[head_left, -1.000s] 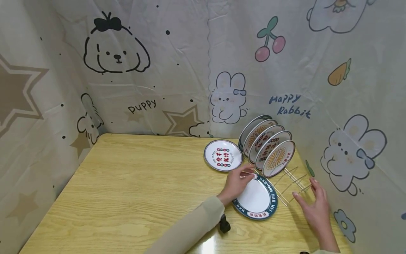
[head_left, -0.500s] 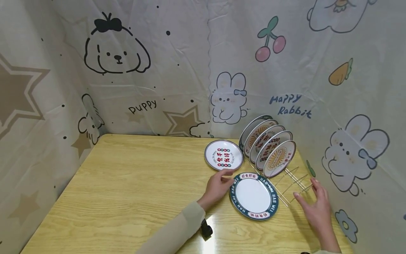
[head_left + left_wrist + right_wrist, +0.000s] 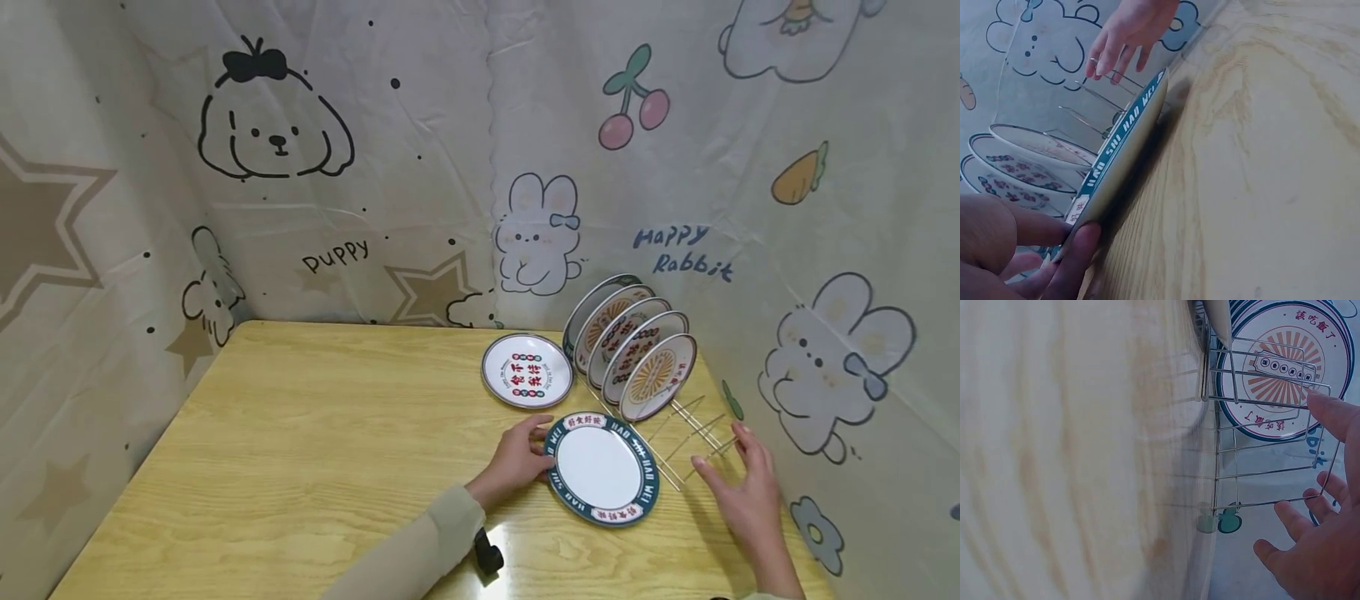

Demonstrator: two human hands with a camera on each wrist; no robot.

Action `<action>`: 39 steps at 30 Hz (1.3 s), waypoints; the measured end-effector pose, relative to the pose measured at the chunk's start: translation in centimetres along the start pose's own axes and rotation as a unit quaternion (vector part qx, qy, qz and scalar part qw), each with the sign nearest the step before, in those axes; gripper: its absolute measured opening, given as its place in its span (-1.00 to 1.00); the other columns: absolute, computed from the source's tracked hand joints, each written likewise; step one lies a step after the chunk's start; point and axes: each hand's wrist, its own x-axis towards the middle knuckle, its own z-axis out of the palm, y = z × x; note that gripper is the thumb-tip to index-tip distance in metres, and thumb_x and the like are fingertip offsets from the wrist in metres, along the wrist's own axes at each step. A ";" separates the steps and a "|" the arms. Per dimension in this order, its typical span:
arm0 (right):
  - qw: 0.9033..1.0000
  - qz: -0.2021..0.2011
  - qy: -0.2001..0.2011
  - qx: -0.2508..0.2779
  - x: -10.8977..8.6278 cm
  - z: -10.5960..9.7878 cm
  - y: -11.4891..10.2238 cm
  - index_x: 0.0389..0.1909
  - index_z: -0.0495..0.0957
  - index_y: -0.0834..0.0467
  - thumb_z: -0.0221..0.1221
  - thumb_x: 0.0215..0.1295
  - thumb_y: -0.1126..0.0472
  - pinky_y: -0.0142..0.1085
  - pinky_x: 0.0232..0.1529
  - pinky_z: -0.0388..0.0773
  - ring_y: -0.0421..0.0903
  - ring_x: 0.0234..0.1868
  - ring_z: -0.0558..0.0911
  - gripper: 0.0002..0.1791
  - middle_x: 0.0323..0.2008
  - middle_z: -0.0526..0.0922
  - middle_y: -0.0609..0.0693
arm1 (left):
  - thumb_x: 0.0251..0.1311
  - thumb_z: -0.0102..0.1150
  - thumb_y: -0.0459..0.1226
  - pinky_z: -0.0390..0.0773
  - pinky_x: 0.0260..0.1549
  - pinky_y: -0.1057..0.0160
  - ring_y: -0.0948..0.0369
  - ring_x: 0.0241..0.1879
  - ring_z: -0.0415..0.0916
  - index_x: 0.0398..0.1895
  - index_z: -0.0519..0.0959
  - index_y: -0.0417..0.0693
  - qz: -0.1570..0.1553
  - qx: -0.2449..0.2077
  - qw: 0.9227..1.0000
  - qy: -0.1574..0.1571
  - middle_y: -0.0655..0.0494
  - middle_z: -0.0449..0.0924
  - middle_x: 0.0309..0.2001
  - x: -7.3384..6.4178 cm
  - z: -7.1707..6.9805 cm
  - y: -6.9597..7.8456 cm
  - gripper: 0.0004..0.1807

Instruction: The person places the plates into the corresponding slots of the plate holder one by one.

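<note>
My left hand (image 3: pixel 513 458) pinches the left edge of an oval plate (image 3: pixel 597 468) with a dark green lettered rim. In the left wrist view, its thumb lies on one face and fingers on the other, and the plate (image 3: pixel 1124 140) is tilted with a shadow beneath. At the right, my right hand (image 3: pixel 750 492) holds the near end of a wire plate rack (image 3: pixel 1266 473), thumb and fingers at its end wires. Several patterned plates (image 3: pixel 658 379) stand upright in the rack's far part. Its near slots hold no plate.
A round white plate (image 3: pixel 527 371) with red lettering lies flat on the wooden table (image 3: pixel 322 442), left of the rack. A printed cloth curtain (image 3: pixel 420 192) rises along the table's back and right sides, close to the rack.
My left hand has drawn back from the green-rimmed plate's far edge to its left edge and now grips it there. The right hand has stayed at the rack.
</note>
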 end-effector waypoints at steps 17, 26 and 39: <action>1.000 -0.001 -0.011 0.006 -0.2 -0.1 0.1 0.68 -0.11 0.02 0.32 0.40 -0.04 0.42 0.52 0.07 0.43 0.56 0.13 0.03 0.64 -0.11 0.29 | 0.06 0.14 -0.58 0.71 -0.67 0.30 0.16 -0.50 0.56 0.20 0.56 -0.14 -0.092 -0.091 0.991 -0.034 -0.05 0.53 -0.20 -0.8 -0.9 1.1 -0.44; 1.000 -0.008 -0.016 0.014 -0.2 -0.2 0.2 0.68 -0.12 0.01 0.31 0.40 -0.07 0.46 0.51 0.02 0.44 0.56 0.11 0.04 0.64 -0.12 0.29 | 0.12 0.11 -0.61 0.67 -0.70 0.32 0.13 -0.62 0.61 0.26 0.39 -0.01 -0.074 -0.147 0.982 -0.089 -0.09 0.71 -0.22 -1.5 -1.5 1.1 -0.38; 1.000 -0.012 -0.016 0.014 -0.1 -0.2 0.2 0.68 -0.11 0.04 0.33 0.39 -0.02 0.41 0.53 0.04 0.43 0.56 0.12 0.04 0.64 -0.12 0.30 | 0.02 0.14 -0.70 0.79 -0.53 0.20 0.08 -0.20 0.68 0.50 0.30 0.20 -0.016 -0.178 0.975 -0.134 -0.12 0.48 0.12 -1.3 -2.8 1.2 -0.03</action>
